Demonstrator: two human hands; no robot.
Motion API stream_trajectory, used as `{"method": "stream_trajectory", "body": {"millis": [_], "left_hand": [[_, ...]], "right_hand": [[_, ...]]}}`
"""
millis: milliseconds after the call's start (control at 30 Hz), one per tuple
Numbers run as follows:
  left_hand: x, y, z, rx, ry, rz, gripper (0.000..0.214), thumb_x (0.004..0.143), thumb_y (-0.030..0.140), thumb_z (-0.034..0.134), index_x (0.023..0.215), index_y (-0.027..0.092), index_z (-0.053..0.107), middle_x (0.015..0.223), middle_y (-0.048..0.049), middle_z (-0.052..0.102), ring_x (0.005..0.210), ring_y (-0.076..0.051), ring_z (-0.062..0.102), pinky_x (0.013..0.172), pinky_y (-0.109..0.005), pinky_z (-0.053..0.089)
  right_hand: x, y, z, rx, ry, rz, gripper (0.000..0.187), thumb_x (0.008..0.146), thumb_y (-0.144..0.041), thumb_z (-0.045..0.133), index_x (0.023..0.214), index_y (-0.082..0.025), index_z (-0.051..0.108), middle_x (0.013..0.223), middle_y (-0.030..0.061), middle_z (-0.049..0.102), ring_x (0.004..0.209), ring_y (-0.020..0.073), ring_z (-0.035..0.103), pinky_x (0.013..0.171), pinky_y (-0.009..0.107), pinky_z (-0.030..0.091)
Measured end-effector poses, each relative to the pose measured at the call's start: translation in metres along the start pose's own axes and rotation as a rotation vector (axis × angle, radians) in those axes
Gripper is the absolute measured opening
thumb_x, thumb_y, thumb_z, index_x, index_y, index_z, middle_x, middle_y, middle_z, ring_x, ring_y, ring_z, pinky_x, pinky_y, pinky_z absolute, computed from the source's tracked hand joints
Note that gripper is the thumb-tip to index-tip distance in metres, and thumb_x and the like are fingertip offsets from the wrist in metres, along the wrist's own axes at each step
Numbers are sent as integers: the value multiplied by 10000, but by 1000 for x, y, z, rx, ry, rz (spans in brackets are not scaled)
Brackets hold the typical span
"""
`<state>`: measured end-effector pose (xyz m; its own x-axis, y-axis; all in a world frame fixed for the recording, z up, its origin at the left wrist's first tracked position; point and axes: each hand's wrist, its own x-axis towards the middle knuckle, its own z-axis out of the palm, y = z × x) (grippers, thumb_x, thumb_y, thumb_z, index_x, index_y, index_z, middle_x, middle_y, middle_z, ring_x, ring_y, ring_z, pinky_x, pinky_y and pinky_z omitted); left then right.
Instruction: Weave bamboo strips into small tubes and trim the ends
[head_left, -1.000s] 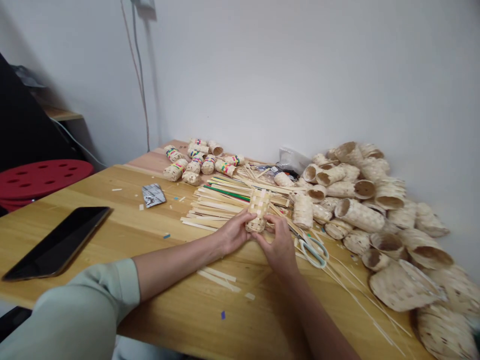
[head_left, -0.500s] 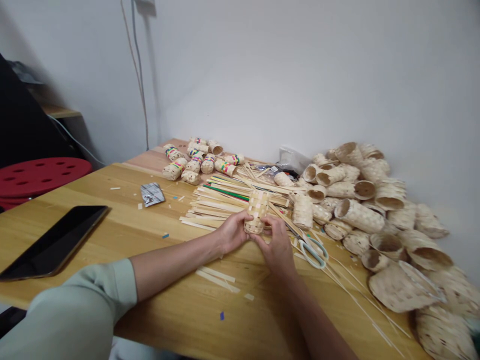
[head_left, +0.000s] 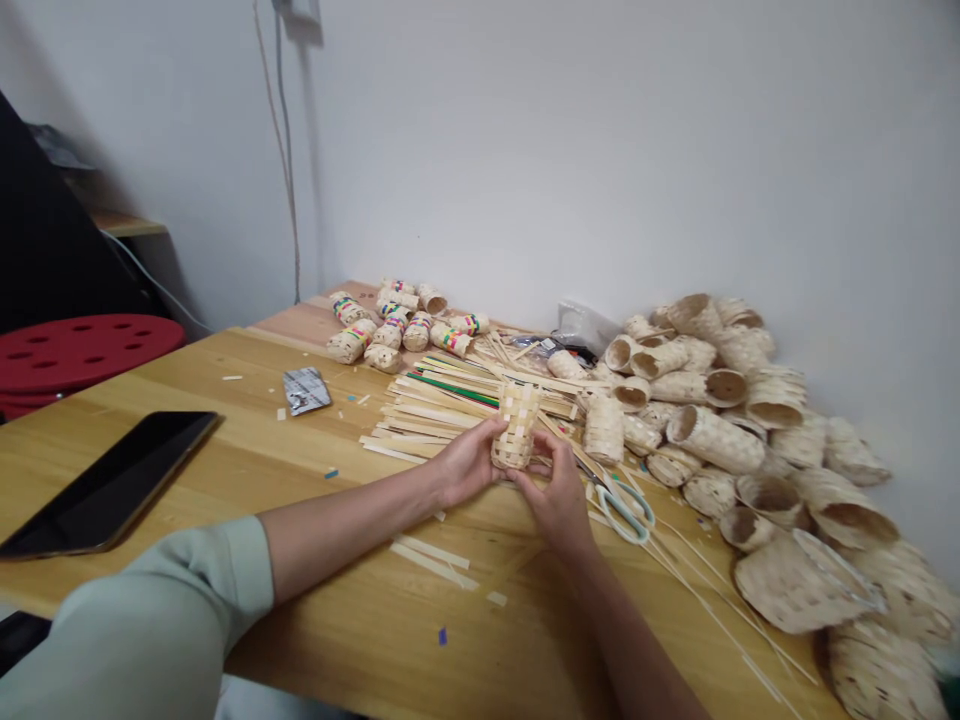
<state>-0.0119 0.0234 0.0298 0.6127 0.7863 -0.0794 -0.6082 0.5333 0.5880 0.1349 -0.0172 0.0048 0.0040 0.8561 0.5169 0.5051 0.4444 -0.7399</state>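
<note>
A small cylindrical woven bamboo basket [head_left: 517, 428] is held upright above the table, between my two hands. My left hand [head_left: 474, 464] is closed on its left side, thumb against the weave. On the right, my right hand [head_left: 553, 492] grips its lower side and base with bent fingers. Some fingertips are hidden behind the basket. Just beyond it lies a spread of flat bamboo strips [head_left: 420, 420], a few of them green. White-handled scissors [head_left: 628, 512] rest to the right of my right hand.
Many plain woven baskets [head_left: 720, 440] are heaped along the right against the wall. Small baskets with coloured bands [head_left: 390, 330] sit at the back left. A dark tablet [head_left: 112, 485], a silver packet [head_left: 306, 390] and loose strip offcuts [head_left: 435, 562] lie on the wooden table [head_left: 360, 640].
The basket has tilted slightly, with its top edge a little further right. Both hands keep their hold, and my right fingers have shifted slightly along its side. The view has shifted a little.
</note>
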Motion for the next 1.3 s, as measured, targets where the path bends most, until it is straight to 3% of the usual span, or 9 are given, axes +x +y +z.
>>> {"method": "stream_trajectory", "body": {"millis": [467,900,1100,1300], "left_hand": [[-2,-2,0,-43,-36,21,233,778,167,510,960,93,636,885,-123,716,785,-234,673,692,-341,508],[0,-6,-6,-19,-12,23,212,779,169,519,961,117,615,868,-104,709,728,-221,675,593,-308,515],[1,-5,-4,90,39,144,256,824,195,575,1080,184,565,995,-79,684,776,-180,669,583,-249,517],[0,-4,-4,111,30,179,506,869,229,561,1347,246,397,1130,-101,652,900,-199,667,743,-340,548]], "right_hand": [[-1,5,3,10,-25,-5,529,734,-261,715,1207,-236,478,1140,97,515,1014,244,575,801,439,581],[0,6,2,4,-54,39,489,714,-277,737,1143,-221,509,1097,83,552,989,228,587,807,416,570],[2,1,1,99,-17,119,544,755,-273,670,1259,-224,470,1187,110,565,1040,240,595,787,404,576],[3,3,-4,273,-54,202,587,821,-315,580,1374,-239,396,1387,107,473,1222,260,507,875,402,540]]}}
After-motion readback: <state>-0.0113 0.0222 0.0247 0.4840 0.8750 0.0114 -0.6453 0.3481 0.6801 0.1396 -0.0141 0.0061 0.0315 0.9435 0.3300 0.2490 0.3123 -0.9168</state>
